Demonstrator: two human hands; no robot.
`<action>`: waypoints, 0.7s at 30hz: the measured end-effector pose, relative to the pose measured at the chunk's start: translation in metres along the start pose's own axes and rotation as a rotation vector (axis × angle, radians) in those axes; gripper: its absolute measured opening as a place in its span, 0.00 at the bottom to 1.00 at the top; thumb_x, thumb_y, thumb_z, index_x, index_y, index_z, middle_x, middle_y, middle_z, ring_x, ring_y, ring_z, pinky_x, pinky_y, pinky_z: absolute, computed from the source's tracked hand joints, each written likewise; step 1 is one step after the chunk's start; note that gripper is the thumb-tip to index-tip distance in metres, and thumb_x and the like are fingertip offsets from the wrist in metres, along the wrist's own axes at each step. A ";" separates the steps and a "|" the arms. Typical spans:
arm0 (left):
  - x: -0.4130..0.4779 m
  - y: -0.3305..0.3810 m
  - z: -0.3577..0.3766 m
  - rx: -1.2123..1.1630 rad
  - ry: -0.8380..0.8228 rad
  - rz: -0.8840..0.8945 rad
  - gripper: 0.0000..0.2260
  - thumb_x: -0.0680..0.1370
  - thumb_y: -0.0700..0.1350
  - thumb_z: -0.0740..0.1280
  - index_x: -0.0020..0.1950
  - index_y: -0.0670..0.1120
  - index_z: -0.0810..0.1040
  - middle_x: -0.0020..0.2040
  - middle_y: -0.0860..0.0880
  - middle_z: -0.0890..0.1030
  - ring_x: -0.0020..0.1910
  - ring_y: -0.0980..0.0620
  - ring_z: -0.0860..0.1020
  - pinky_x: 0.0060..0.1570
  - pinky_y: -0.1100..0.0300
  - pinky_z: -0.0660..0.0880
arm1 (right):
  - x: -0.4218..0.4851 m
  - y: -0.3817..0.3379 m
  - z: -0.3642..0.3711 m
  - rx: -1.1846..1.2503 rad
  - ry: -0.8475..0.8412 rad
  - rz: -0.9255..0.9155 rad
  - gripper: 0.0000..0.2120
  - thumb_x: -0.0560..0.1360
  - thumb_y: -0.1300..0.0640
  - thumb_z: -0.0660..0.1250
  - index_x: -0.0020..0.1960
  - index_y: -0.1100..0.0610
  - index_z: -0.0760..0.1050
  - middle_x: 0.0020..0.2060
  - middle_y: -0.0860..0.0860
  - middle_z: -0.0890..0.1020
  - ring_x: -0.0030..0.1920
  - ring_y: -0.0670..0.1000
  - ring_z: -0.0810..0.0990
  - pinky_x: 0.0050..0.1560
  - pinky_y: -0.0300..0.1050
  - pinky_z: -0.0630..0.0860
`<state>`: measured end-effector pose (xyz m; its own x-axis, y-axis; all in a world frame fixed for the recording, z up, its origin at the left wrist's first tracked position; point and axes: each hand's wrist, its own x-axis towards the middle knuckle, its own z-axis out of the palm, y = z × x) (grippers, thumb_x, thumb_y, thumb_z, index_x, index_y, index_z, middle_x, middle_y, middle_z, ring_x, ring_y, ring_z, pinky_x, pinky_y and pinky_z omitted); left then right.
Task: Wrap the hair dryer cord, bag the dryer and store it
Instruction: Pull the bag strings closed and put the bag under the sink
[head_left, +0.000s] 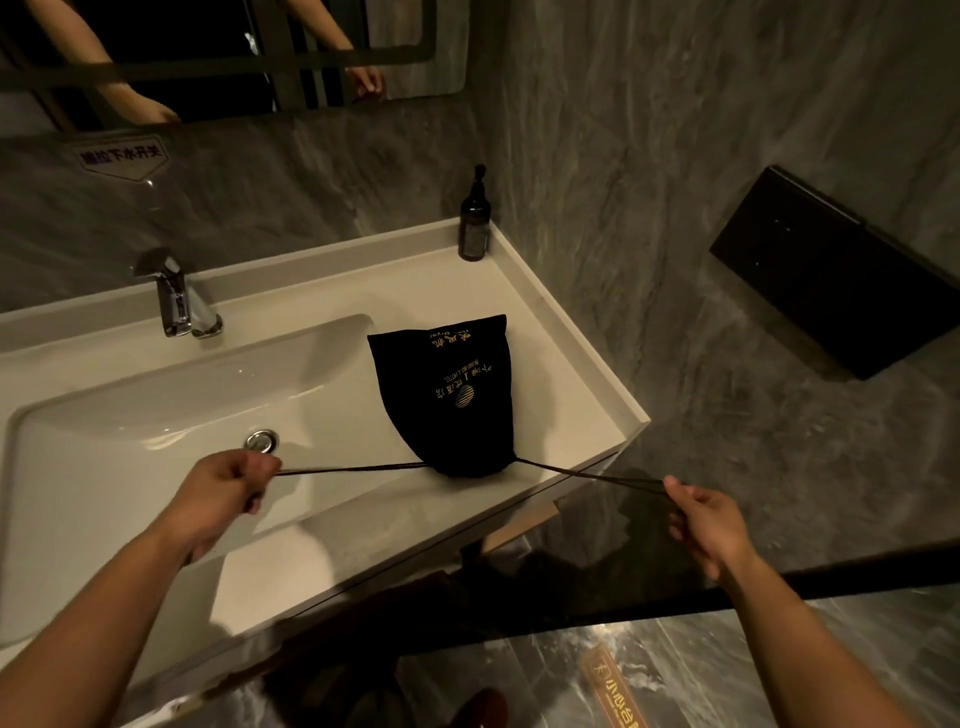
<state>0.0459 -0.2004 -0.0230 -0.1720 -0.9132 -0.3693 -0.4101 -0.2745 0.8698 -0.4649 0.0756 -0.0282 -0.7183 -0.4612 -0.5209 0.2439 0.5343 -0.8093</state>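
A black drawstring bag (451, 387) with gold print lies on the white vanity counter (566, 395), right of the basin, its gathered mouth toward me. The bag bulges; the hair dryer itself is hidden inside or out of view. Two dark drawstrings run out sideways from the mouth. My left hand (228, 486) is closed on the left drawstring (353, 470) over the basin's front. My right hand (704, 522) pinches the right drawstring (592, 475) past the counter's right corner. Both strings are pulled taut.
A chrome faucet (179, 301) stands at the back of the basin (130, 415), with a drain plug (261, 440) near my left hand. A dark pump bottle (474, 221) sits in the counter's back right corner. A black wall box (831, 270) hangs on the right wall. A mirror (208, 57) hangs above.
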 end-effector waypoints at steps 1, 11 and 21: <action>0.005 -0.002 -0.013 0.044 0.072 0.012 0.07 0.79 0.38 0.68 0.44 0.35 0.80 0.32 0.42 0.72 0.30 0.48 0.68 0.34 0.57 0.65 | -0.001 0.003 -0.001 -0.034 0.046 -0.007 0.18 0.82 0.51 0.69 0.39 0.63 0.79 0.22 0.54 0.78 0.18 0.50 0.74 0.18 0.38 0.67; -0.007 0.028 -0.028 0.228 0.181 0.146 0.07 0.78 0.41 0.70 0.40 0.43 0.80 0.32 0.41 0.76 0.32 0.47 0.71 0.37 0.54 0.68 | -0.003 0.010 0.042 0.185 0.279 -0.108 0.13 0.80 0.56 0.72 0.38 0.59 0.78 0.30 0.55 0.76 0.41 0.57 0.74 0.42 0.50 0.74; -0.052 0.140 0.117 0.194 -0.408 0.549 0.07 0.78 0.43 0.70 0.56 0.49 0.82 0.40 0.53 0.83 0.38 0.62 0.79 0.41 0.68 0.73 | -0.109 -0.108 0.149 -0.090 -0.433 -0.598 0.06 0.76 0.63 0.76 0.42 0.55 0.85 0.31 0.49 0.82 0.31 0.45 0.77 0.33 0.33 0.72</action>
<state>-0.1076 -0.1561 0.0800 -0.7056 -0.7083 -0.0202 -0.3133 0.2863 0.9055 -0.3160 -0.0376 0.0754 -0.3858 -0.9196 -0.0741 -0.1753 0.1519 -0.9727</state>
